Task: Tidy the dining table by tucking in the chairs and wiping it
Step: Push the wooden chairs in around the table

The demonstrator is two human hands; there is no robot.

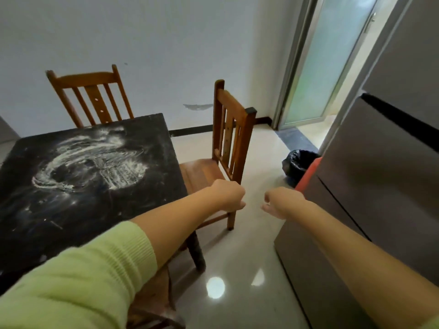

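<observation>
Two hands [229, 195], three chairs [228, 138], one table [95, 162]

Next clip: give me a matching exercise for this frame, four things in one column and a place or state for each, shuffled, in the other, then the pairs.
Things:
1. square black table top
2. wooden slat-back chair on the table's right side
3. wooden slat-back chair at the table's far side
4. black rubbish bag

Places or states:
A. on the pale floor beside the grey refrigerator
B. smeared with white powder
C. backrest against the white wall
D. seat partly out from the table, near the left hand

Pairs: 1-B, 2-D, 3-C, 4-A
</observation>
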